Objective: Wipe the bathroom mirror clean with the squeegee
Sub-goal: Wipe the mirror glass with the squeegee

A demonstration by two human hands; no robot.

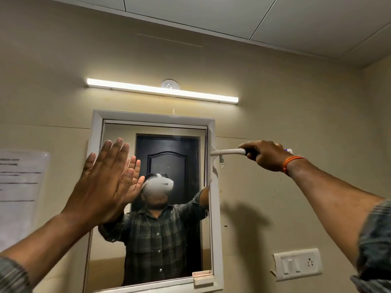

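The bathroom mirror (169,240) hangs on the wall in a white frame (216,218). My left hand (99,182) lies flat with straight fingers against the glass at the mirror's left edge. My right hand (267,154) grips the handle of a white squeegee (224,152). The squeegee's blade stands upright along the mirror's right edge, at the frame near the top. The glass reflects a person in a checked shirt with a white headset, and a dark door behind.
A lit tube lamp (163,90) runs above the mirror. A switch and socket plate (297,264) sits on the wall at lower right. A printed notice (19,187) hangs at left. A small pink soap tray (202,275) sits at the frame's lower right corner.
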